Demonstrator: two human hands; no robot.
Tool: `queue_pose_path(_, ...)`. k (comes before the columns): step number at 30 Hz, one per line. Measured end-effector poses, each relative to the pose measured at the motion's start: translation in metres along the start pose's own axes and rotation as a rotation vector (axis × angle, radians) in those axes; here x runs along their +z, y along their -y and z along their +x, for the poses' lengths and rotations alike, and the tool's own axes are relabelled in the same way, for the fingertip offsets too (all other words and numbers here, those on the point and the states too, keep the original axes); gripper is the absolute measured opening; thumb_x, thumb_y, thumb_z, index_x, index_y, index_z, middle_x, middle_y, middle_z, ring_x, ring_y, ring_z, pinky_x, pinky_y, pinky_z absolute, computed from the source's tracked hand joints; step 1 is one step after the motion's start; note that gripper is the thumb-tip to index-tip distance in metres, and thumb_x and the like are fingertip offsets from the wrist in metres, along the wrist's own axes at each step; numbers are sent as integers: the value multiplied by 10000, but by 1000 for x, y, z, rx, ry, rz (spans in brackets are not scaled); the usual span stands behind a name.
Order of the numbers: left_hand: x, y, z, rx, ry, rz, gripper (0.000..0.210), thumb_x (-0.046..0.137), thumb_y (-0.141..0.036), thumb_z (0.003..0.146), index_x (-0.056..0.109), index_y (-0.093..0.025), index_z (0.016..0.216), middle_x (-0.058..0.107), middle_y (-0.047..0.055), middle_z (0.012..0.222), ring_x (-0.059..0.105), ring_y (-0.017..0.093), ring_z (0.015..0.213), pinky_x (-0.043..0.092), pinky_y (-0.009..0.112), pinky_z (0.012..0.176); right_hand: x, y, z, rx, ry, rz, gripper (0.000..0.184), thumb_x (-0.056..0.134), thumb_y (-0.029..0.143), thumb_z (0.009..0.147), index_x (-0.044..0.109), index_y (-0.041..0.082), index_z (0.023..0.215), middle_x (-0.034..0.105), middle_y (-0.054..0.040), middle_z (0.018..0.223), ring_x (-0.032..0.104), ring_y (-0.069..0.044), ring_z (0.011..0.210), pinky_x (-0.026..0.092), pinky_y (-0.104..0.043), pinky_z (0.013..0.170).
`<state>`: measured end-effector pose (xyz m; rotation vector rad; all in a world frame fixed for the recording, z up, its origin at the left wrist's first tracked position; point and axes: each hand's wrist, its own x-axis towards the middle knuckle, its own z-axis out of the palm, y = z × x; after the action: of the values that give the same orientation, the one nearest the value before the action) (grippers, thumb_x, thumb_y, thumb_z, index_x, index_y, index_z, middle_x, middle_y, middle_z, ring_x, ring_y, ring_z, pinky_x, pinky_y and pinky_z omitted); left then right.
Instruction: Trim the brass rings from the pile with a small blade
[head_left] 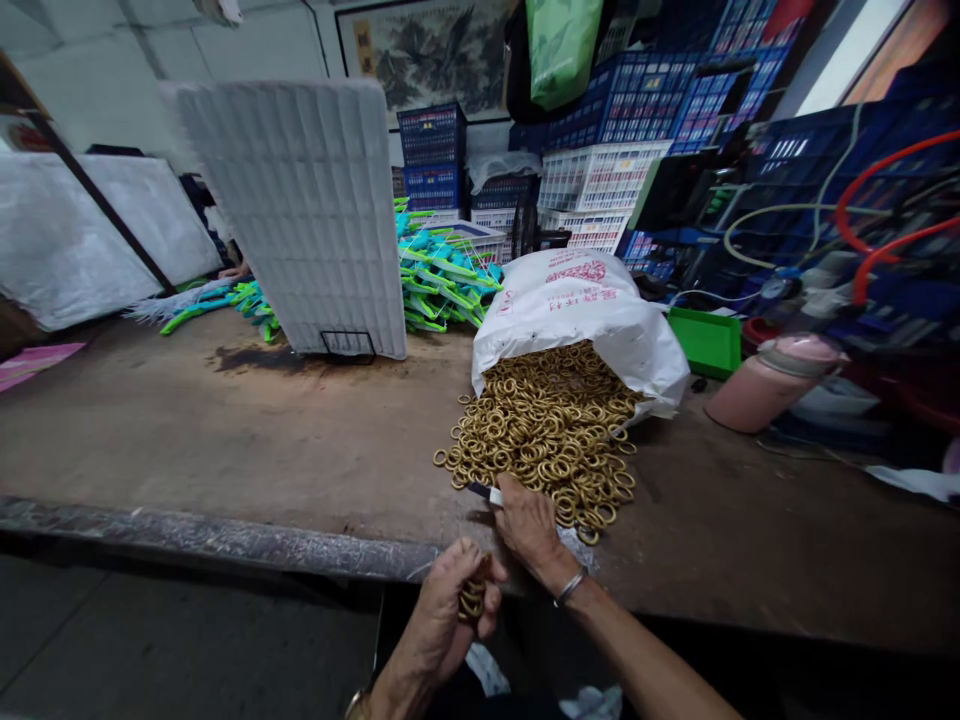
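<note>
A heap of brass-coloured rings point(547, 435) spills from the mouth of a white sack point(581, 305) lying on the brown workbench point(247, 440). My left hand point(450, 605) hovers at the bench's front edge, fingers closed round a small bunch of the same rings point(472, 597). My right hand point(529, 525) rests at the near edge of the heap and grips a slim white and dark tool point(486, 492) that points left. A metal bangle sits on my right wrist.
A tall white gridded tray point(300, 215) leans upright at the back, with teal and green plastic parts point(439, 275) behind it. A pink flask point(772, 380) and a green box point(706, 342) lie right of the sack. Blue and white crates point(600, 150) are stacked behind.
</note>
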<state>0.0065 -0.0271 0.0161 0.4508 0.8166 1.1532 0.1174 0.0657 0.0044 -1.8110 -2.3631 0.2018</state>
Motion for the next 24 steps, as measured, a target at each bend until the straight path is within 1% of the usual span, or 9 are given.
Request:
queue_pose_path(2,-3,1,1,-21,-6,-49,153,531,-301,777,471,-163,805,563,17,696,455,63,451,287,142,337,0,0,4,17,30,-21,177,449,125,735,502,185,894,648,-46,752,604,-170,687,234,-257,531)
queue_pose_path(5,-6,2,3,-58,22,-111,172,563,-253,746,479,-169,870,554,6,672,474,71,466,291,140,345,0,-3,5,47,46,-58,151,445,126,753,502,178,882,652,-56,729,611,-170,663,230,-255,522)
queue_pose_path(9,-9,3,6,-97,18,-158,155,577,-262,740,515,-138,811,564,26,694,518,86,521,314,148,368,4,-10,1,45,4,-51,119,444,144,766,506,187,859,653,-44,711,608,-161,639,214,-253,520)
queue_pose_path(11,-10,4,6,-116,-12,-174,154,588,-267,739,518,-134,770,578,33,702,539,93,543,322,151,382,6,-16,-2,36,-21,-31,122,452,140,754,513,190,848,655,-41,732,604,-153,652,210,-253,526)
queue_pose_path(15,-11,8,8,-135,-86,-191,175,635,-259,705,506,-143,722,606,34,703,557,104,559,324,157,392,5,-25,-6,40,-31,3,175,462,121,700,541,195,837,651,-32,715,591,-149,665,211,-251,532)
queue_pose_path(17,-11,11,8,-137,-119,-196,194,656,-261,683,503,-145,708,606,27,683,551,104,547,321,160,387,3,-29,-7,21,-44,48,217,447,125,691,561,205,857,648,-23,693,583,-149,650,223,-244,534)
queue_pose_path(21,-12,11,10,-93,-155,-255,242,689,-284,646,497,-138,670,569,6,624,517,88,520,303,153,381,2,-37,-13,-37,-95,207,252,406,172,741,586,220,911,649,-15,705,576,-150,658,282,-226,566)
queue_pose_path(24,-14,7,12,-57,-190,-316,259,702,-278,631,490,-133,661,538,-8,605,488,70,500,291,145,378,-2,-42,-24,-152,-40,322,248,389,184,763,599,216,892,650,-19,764,572,-151,710,324,-220,614)
